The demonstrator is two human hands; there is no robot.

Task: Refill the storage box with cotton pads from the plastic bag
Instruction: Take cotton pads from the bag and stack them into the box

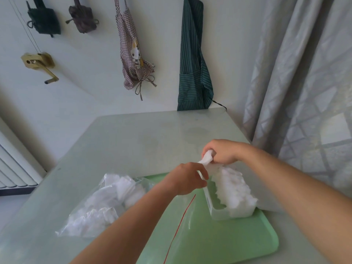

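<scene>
Head view: one green tray (219,242) carries one clear storage box (219,214), heaped with cotton pads (234,189). One plastic bag (95,210) lies left, partly on the tray. The right hand (222,151) clutches several cotton pads over the box's far end. The left hand (187,178) curls beside it, its grip unclear.

Hidden and cut-off parts
The left forearm (133,212) covers the right end of the plastic bag (95,202). The cotton pads (234,189), left hand (187,178) and right hand (221,151) hide the far and right walls of the storage box (215,210). The green tray (238,244) runs off the near edge, and the striped apron (192,63) is cut off at the top.
</scene>
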